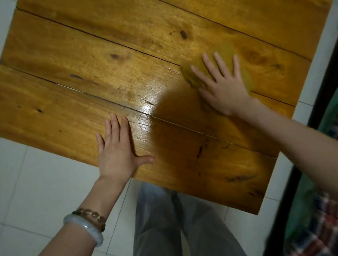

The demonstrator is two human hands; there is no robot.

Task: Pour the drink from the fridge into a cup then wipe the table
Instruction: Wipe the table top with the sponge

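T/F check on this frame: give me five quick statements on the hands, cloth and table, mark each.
1. The right hand presses flat on a yellow-green cloth. True.
2. The left hand holds a cup. False: it lies flat and empty on the wooden table.
3. A cup stands on the table. False: none shows.
4. The left wrist wears a pale bangle. True.
5. The table has a glass top. False: wooden planks.

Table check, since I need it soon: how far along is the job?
No cup or drink shows on the table, so pouring can't be confirmed. Wiping is in hand: the right hand presses a cloth flat; the left hand braces the edge. Coverage left is unclear.
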